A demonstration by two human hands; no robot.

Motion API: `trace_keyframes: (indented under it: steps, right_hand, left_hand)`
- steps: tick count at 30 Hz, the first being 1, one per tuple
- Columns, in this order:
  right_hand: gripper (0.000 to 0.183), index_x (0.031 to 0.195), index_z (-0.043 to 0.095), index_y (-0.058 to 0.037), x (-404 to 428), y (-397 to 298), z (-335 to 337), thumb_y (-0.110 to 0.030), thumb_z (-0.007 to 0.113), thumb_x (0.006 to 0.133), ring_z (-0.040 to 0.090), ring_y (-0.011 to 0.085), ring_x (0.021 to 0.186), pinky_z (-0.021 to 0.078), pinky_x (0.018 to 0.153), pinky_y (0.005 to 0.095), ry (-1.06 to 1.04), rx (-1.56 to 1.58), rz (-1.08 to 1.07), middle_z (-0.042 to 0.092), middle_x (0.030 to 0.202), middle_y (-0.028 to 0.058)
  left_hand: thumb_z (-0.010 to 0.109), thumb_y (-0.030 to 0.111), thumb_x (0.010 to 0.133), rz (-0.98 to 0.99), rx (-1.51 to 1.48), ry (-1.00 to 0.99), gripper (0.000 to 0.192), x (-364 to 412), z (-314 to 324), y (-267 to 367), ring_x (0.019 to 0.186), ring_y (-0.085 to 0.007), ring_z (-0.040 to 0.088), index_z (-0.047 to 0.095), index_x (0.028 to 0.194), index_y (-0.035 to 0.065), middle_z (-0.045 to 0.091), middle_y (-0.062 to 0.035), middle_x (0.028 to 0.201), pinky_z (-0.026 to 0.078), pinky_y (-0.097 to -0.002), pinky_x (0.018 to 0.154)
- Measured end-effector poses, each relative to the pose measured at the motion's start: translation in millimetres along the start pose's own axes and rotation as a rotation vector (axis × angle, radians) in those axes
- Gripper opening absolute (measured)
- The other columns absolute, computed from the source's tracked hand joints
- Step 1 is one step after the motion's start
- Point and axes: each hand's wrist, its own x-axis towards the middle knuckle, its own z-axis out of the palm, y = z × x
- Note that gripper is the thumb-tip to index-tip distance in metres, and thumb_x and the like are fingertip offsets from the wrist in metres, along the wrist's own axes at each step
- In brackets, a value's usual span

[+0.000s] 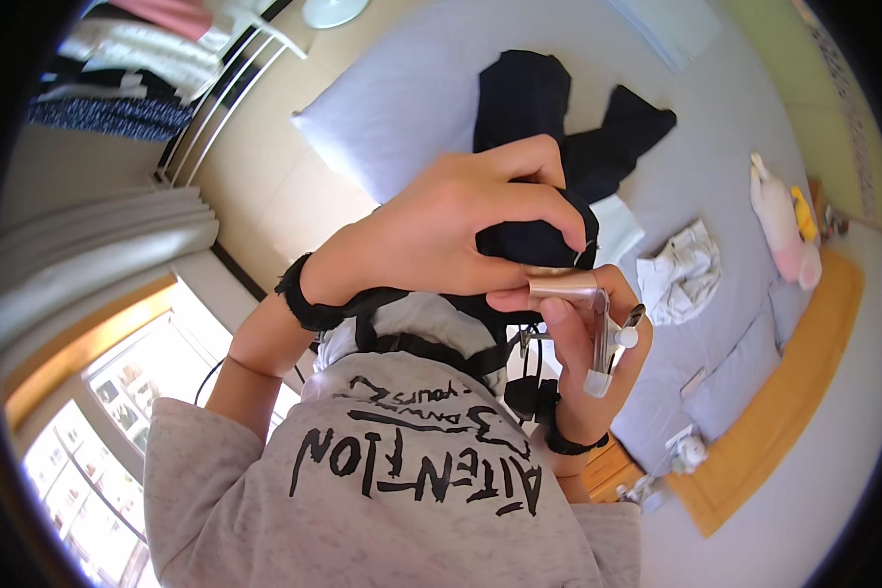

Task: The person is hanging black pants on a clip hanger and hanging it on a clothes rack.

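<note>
My left hand (456, 220) reaches across from the left, its bent fingers gripping a bunched dark cloth (525, 242). A thin pale strand or tip shows at its fingertip. Just below and right, my right hand (603, 331) pinches a small clip-like device (566, 287) with a rose-gold metal plate, a clear arm and a white knob. The device nearly meets the cloth's lower edge; whether they touch is unclear. A black garment (522, 99) lies on the grey bed beyond my hands; fingers hide where it may join the held cloth. Both wrists wear black bands.
The grey bed sheet (426, 81) carries a crumpled white cloth (680, 272), a plush toy (775, 213) and a grey pillow (739, 375) near the yellow headboard (786, 411). A white metal rack (228, 103) with clothes stands upper left. A black strap and cables hang near my chest.
</note>
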Motion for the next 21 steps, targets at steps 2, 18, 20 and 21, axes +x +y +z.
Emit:
trace_keyframes:
  steps: [2,18,20,21]
  right_hand:
    - [0.018,0.078,0.052,0.003,10,-2,14,-0.015,0.053,0.08,0.061,0.0174,0.062,0.0383,0.05,0.0184,0.031,-0.046,0.05,0.061,0.063,0.0156]
    - [0.023,0.091,0.058,0.0082,22,2,133,-0.011,0.053,0.08,0.06,0.0224,0.053,0.0489,0.056,0.0292,-0.208,-0.086,-0.08,0.061,0.075,0.0178]
    - [0.022,0.091,0.059,0.0073,21,3,156,-0.011,0.053,0.08,0.06,0.0223,0.053,0.0488,0.055,0.0288,-0.2,-0.103,-0.102,0.061,0.075,0.0174]
    - [0.022,0.091,0.059,0.0064,19,3,166,-0.011,0.053,0.08,0.06,0.0222,0.053,0.0487,0.055,0.0284,-0.178,-0.112,-0.112,0.061,0.076,0.0169]
  left_hand:
    - [0.068,0.004,0.054,-0.038,0.006,0.055,0.029,-9,-8,0,0.068,-0.0177,0.043,0.062,0.083,0.0072,0.041,-0.0043,0.075,0.036,-0.025,0.059]
    - [0.06,0.002,0.06,0.026,-0.063,0.292,0.022,-86,-101,17,0.063,-0.0156,0.04,0.061,0.081,0.0067,0.044,-0.0027,0.069,0.032,-0.0244,0.054]
    - [0.06,0.002,0.06,0.052,-0.065,0.307,0.022,-96,-119,17,0.063,-0.0155,0.04,0.061,0.081,0.0067,0.044,-0.0027,0.069,0.032,-0.0244,0.054]
    - [0.06,0.002,0.06,0.066,-0.073,0.301,0.022,-100,-128,19,0.062,-0.0156,0.04,0.061,0.081,0.0067,0.044,-0.0026,0.069,0.032,-0.0245,0.054]
